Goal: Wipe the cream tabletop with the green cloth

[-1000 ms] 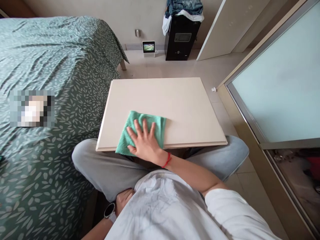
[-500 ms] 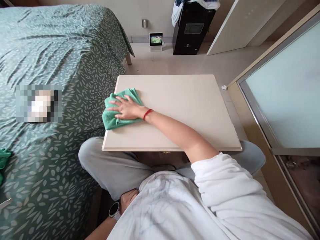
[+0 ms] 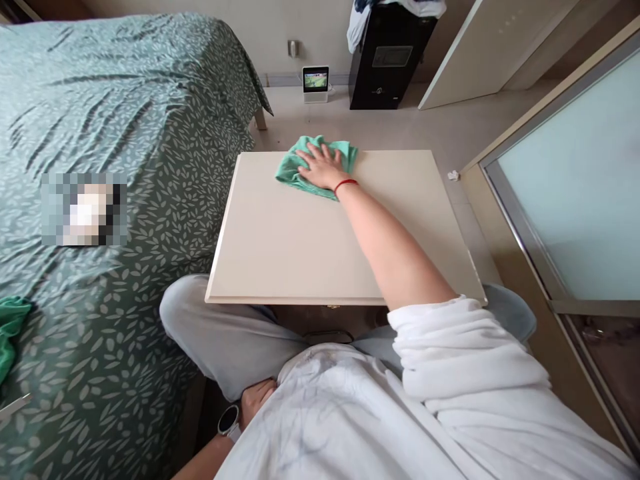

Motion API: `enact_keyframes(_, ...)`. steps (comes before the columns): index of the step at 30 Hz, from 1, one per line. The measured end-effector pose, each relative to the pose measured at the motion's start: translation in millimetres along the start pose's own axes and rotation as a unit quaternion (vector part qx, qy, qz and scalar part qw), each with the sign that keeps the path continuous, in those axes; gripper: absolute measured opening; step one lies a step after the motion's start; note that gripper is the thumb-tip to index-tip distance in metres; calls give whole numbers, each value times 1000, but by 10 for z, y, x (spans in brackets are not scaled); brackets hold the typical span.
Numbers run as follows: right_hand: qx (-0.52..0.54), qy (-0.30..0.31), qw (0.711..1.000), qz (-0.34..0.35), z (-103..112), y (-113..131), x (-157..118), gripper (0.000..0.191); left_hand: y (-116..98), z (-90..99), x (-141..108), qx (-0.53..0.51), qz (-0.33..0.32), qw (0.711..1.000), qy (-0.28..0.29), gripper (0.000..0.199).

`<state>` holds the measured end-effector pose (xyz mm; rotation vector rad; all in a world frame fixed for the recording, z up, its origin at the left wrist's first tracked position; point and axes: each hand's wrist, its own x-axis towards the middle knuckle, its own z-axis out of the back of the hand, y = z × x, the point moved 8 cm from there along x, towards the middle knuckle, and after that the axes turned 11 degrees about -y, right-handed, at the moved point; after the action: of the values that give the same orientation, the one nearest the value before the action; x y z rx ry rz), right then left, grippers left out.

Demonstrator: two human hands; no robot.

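My right hand point(image 3: 323, 165) lies flat on a green cloth point(image 3: 293, 172) with its fingers spread. It presses the cloth against the far edge of a small cream-coloured table point(image 3: 300, 247), left of the middle. Part of the cloth hangs past that edge. A red string circles my right wrist. Down by my lap, my left hand point(image 3: 256, 399) rests against my thigh, partly covered by my white shirt point(image 3: 330, 413). Its fingers are mostly hidden. A round-faced watch point(image 3: 229, 420) is on that wrist.
To the left stands a bed point(image 3: 150, 280) with a leaf-patterned green sheet. Another green cloth point(image 3: 11, 330) lies on it beside a blurred-out patch. Beyond the table are a small screen point(image 3: 315, 81) and a black cabinet point(image 3: 387, 73). Glass-panelled doors point(image 3: 575, 200) line the right.
My right hand has slid the green cloth from the table's left edge to its far edge, away from me and rightward. My left hand has stayed put.
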<state>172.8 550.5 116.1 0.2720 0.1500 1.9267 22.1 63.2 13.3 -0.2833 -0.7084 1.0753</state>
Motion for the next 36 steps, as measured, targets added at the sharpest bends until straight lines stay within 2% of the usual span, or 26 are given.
enact_keyframes(5,-32,-18,986,-164,381,-1358,-618,72,3,-10,6,-15,-1,1000,4,35)
enact_keyframes(7,-43,-29,975,-218,512,-1713,-906,71,-1,-9,16,-20,1,1000,7,36)
enact_keyframes(9,-50,-43,964,-258,591,-1904,-1186,73,-8,-5,29,-25,5,1000,8,37)
enact_keyframes(11,-55,-53,956,-282,601,-1957,-1464,75,-12,1,41,-30,10,999,7,38)
enact_keyframes(13,-69,-57,954,-288,558,-1910,-1767,76,-13,5,47,-34,15,999,4,38)
enact_keyframes(21,-105,-105,961,-234,403,-1370,-3400,72,-4,-2,22,-42,17,999,-7,36)
enact_keyframes(24,-101,-109,963,-226,366,-1296,-3693,66,-16,0,30,-38,12,999,-8,37)
enact_keyframes(26,-95,-122,961,-230,380,-1351,-3605,62,-22,1,39,-36,12,999,-4,37)
enact_keyframes(28,-94,-134,956,-242,431,-1464,-3308,61,-24,0,44,-36,12,999,2,37)
enact_keyframes(31,-81,-122,949,-278,529,-1645,-2645,67,-18,2,40,-33,15,999,7,37)
enact_keyframes(33,-60,-98,947,-301,580,-1679,-2182,74,-7,4,34,-28,18,999,5,37)
enact_keyframes(35,-41,-76,950,-299,607,-1564,-1752,78,6,0,26,-23,21,1000,1,36)
enact_keyframes(36,-32,-66,957,-281,600,-1433,-1548,79,10,-5,21,-22,20,1000,0,36)
